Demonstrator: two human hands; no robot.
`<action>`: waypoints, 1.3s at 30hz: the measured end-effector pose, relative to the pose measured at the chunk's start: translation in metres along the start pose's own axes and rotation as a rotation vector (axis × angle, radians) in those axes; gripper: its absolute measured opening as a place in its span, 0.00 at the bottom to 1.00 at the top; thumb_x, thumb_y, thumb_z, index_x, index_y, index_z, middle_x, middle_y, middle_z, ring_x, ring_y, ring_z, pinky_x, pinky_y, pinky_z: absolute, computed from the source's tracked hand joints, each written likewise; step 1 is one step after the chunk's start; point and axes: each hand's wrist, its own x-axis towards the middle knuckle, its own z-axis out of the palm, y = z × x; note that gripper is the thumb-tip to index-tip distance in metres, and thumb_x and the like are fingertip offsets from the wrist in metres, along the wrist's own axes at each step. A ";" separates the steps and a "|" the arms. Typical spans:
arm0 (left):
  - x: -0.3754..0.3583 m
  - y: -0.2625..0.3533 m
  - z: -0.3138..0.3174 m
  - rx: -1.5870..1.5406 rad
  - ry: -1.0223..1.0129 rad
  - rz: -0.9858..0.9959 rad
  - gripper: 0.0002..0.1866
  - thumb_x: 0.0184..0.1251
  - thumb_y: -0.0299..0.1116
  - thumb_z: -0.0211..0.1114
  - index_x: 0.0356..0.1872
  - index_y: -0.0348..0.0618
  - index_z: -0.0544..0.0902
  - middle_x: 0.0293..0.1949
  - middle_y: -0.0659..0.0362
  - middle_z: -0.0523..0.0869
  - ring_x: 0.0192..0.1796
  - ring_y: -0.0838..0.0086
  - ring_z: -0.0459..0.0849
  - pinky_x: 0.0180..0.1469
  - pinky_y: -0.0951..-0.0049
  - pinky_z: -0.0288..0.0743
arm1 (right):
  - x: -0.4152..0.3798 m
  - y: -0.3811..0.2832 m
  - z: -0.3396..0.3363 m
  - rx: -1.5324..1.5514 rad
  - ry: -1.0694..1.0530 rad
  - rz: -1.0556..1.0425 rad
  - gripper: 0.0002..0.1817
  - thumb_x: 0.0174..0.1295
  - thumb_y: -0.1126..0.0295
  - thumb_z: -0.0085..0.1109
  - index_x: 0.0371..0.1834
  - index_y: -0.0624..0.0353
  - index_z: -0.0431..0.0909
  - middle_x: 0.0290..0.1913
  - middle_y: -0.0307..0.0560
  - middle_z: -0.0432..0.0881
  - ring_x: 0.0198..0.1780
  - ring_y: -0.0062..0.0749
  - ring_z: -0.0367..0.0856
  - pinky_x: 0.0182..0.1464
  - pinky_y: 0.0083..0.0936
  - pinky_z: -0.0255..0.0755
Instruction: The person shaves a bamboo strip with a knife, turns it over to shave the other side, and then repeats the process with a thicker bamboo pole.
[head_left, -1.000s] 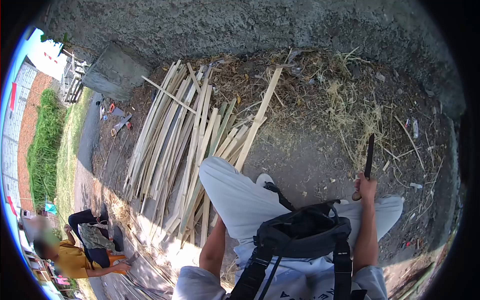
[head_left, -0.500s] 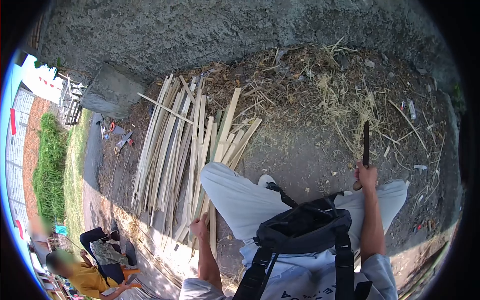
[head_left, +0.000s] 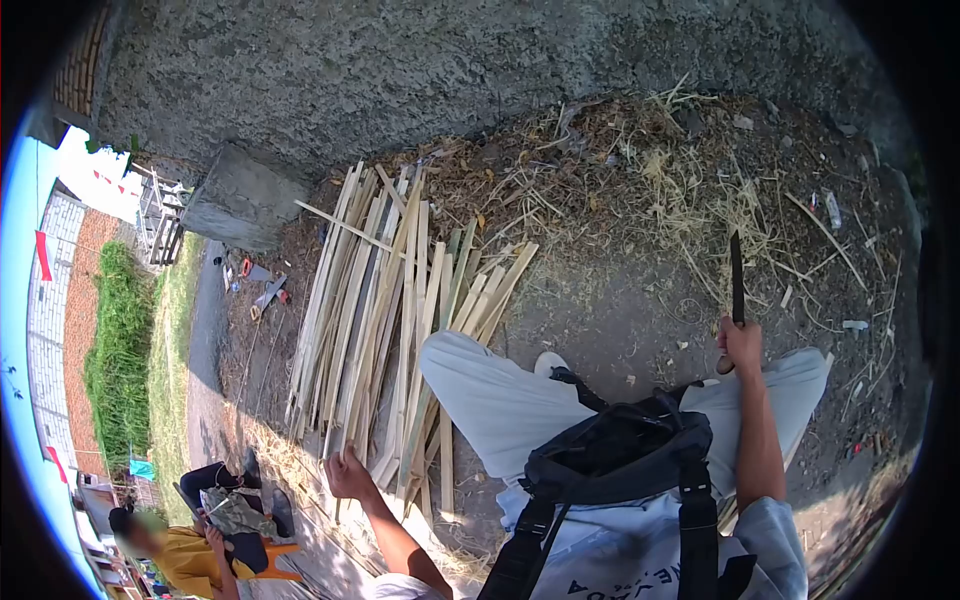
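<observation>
My right hand (head_left: 742,347) is wrapped round the handle of a long dark-bladed machete (head_left: 737,280), its blade pointing away from me over the ground. On the other side, my left hand (head_left: 348,474) hovers by the near ends of a pile of split bamboo strips (head_left: 365,290). Its fingers look loosely parted, and no strip shows in them. The long pale strips lie mostly side by side, with one thin strip (head_left: 350,232) crossing over the top.
A rough concrete wall (head_left: 400,90) runs along the far side, with a concrete block (head_left: 245,200) against it. Saws (head_left: 268,295) lie left of the pile. A seated person in a yellow shirt (head_left: 190,560) is at lower left. Straw-like shavings (head_left: 665,190) and a plastic bottle (head_left: 833,210) litter the ground.
My left hand has moved left and away from the long strip it was at; that strip now lies with the pile. The view has shifted slightly; my right hand still grips the machete.
</observation>
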 end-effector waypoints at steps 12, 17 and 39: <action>0.035 0.017 -0.014 -0.045 0.306 0.342 0.13 0.52 0.34 0.80 0.29 0.39 0.84 0.32 0.53 0.87 0.33 0.57 0.86 0.35 0.60 0.78 | -0.002 -0.002 -0.005 0.029 0.021 0.000 0.17 0.62 0.61 0.65 0.26 0.67 0.79 0.20 0.46 0.81 0.19 0.27 0.81 0.23 0.26 0.76; 0.055 0.038 -0.024 -0.054 0.343 0.461 0.12 0.54 0.33 0.78 0.31 0.38 0.84 0.33 0.52 0.87 0.33 0.55 0.85 0.35 0.59 0.77 | 0.000 -0.002 -0.004 0.040 0.015 0.013 0.18 0.63 0.61 0.64 0.26 0.67 0.79 0.20 0.45 0.81 0.19 0.27 0.80 0.24 0.26 0.76; 0.071 0.061 -0.011 -0.102 0.176 0.349 0.15 0.45 0.37 0.82 0.24 0.42 0.83 0.27 0.56 0.85 0.28 0.60 0.84 0.30 0.62 0.75 | 0.003 0.002 -0.006 0.054 0.018 -0.011 0.19 0.63 0.59 0.64 0.20 0.63 0.78 0.18 0.42 0.79 0.18 0.24 0.78 0.21 0.24 0.71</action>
